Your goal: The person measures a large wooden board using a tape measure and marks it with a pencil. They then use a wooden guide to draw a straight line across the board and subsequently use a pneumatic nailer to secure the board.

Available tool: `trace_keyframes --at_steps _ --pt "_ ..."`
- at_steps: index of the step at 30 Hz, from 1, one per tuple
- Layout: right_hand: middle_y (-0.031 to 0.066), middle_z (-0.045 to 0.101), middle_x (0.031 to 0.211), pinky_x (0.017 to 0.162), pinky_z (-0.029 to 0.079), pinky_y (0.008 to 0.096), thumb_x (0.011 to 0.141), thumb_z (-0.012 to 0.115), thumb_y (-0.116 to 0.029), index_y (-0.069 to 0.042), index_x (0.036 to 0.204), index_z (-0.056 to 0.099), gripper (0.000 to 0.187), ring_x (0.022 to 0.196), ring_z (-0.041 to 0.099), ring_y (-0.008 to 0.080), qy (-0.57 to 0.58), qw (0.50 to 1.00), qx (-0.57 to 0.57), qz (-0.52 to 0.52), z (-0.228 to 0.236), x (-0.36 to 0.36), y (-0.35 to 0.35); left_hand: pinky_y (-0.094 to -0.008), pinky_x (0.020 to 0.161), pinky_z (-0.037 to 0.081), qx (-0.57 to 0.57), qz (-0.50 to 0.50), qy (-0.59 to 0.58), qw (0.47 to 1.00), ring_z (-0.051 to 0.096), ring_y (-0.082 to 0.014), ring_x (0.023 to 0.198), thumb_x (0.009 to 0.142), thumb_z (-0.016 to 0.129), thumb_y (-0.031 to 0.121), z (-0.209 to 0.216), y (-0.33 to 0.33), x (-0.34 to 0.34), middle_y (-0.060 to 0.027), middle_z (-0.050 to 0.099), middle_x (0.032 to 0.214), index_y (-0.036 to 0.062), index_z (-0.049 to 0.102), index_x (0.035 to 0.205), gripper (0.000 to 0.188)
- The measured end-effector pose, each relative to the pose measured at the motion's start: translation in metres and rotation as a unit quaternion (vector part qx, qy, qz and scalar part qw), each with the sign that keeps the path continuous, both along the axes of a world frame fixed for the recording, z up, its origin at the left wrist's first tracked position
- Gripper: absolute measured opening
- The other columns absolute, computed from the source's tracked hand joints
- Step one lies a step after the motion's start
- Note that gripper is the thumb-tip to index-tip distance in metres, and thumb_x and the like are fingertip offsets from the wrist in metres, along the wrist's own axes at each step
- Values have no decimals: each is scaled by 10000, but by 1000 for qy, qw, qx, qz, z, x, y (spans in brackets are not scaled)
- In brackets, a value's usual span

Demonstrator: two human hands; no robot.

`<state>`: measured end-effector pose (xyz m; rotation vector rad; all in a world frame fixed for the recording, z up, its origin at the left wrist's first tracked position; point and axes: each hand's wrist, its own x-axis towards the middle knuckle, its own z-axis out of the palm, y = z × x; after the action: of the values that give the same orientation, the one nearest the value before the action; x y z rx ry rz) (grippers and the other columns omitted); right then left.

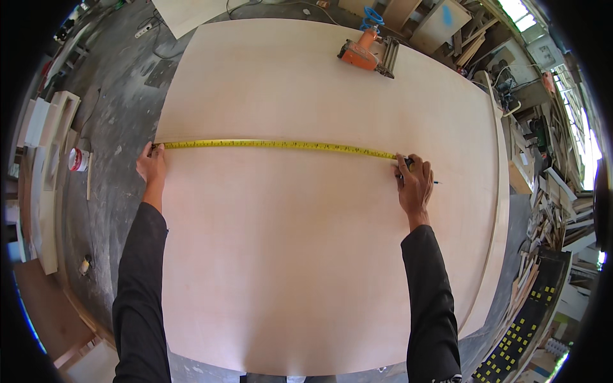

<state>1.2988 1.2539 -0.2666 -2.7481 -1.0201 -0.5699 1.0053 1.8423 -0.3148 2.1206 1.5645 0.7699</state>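
Note:
A yellow tape measure (274, 144) is stretched across a large pale plywood sheet (287, 242). At the sheet's left edge my left hand (152, 165) pinches the end of the blade. My right hand (416, 185) is closed round the tape's dark case, which the fingers mostly hide. A thin dark pen-like tip (437, 182) sticks out beside that hand. Beyond the tape, near the far edge, an orange nail gun (367, 54) with a blue coiled hose (371, 18) rests on the sheet.
A long narrow wood strip (495, 210) lies along the sheet's right side. On the grey floor (115, 159) at left stand a white-and-red tub (78, 159) and a long wooden frame piece (50, 185). Scrap wood (578, 210) is heaped at the right.

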Motion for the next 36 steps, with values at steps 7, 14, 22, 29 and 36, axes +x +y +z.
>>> trace_keyframes --at_steps 7,14,22,29,36 --pt "63 616 1237 894 472 414 791 793 -94 -210 1249 709 480 1080 548 273 -17 999 -10 -44 -14 61 42 -388 888 556 30 19 -2 999 731 -300 1014 839 803 334 1 32 65 -149 763 1081 112 740 1224 449" --pt "55 619 1246 898 470 422 772 792 -74 -217 1233 722 487 1061 547 276 -43 997 19 -58 -21 109 72 -390 902 552 45 48 23 998 726 -315 1025 813 809 436 -7 69 115 -113 763 1104 192 747 1231 487" --pt "20 633 1239 900 466 406 781 784 -96 -239 1210 737 455 1023 537 260 -58 996 34 -62 -26 136 82 -391 929 547 38 49 19 998 720 -311 1050 803 816 454 -15 99 149 -104 752 1155 240 730 1267 518" --pt "-20 645 1266 923 475 398 880 753 -219 -306 1200 751 331 997 524 248 -58 993 46 -92 -26 140 90 -402 960 541 35 54 31 997 695 -313 1115 815 794 501 -20 118 155 -84 744 1194 292 721 1278 514" --pt "-8 629 1279 919 465 404 809 779 -154 -303 1192 749 412 1036 536 249 -64 994 47 -81 -26 140 87 -421 982 525 -5 70 39 997 677 -298 1154 821 778 526 -15 126 169 -56 732 1235 331 704 1300 522"
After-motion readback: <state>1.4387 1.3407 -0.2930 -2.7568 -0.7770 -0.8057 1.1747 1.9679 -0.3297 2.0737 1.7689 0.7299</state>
